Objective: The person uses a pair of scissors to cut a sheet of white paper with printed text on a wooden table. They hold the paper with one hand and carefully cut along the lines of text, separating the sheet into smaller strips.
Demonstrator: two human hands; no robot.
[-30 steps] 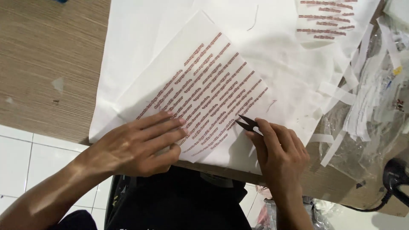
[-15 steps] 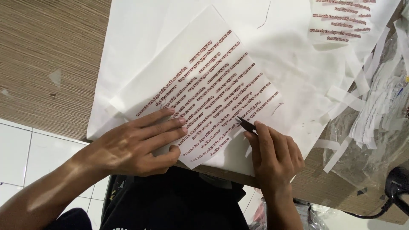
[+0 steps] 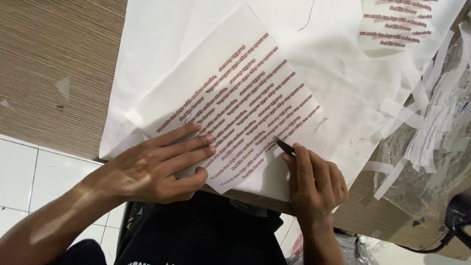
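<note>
A white sheet printed with rows of dark red lettering (image 3: 230,98) lies tilted on a larger white sheet (image 3: 338,64) on a wood-grain table (image 3: 54,64). My left hand (image 3: 157,164) lies flat on the printed sheet's near corner, fingers spread and pressing it down. My right hand (image 3: 314,181) grips a thin black pointed tool (image 3: 283,145), its tip touching the printed sheet's lower right edge.
A second printed piece (image 3: 397,19) lies at the top right. Several loose white paper strips (image 3: 407,108) are scattered to the right, beside a clear plastic bag of scraps (image 3: 436,147). A black cable (image 3: 456,221) sits at the far right. White floor tiles (image 3: 29,172) show below.
The view has shifted a little, so the sheets sit higher in the frame. My right hand has edged the tool's tip slightly along the sheet's edge. My left hand stays pressed down.
</note>
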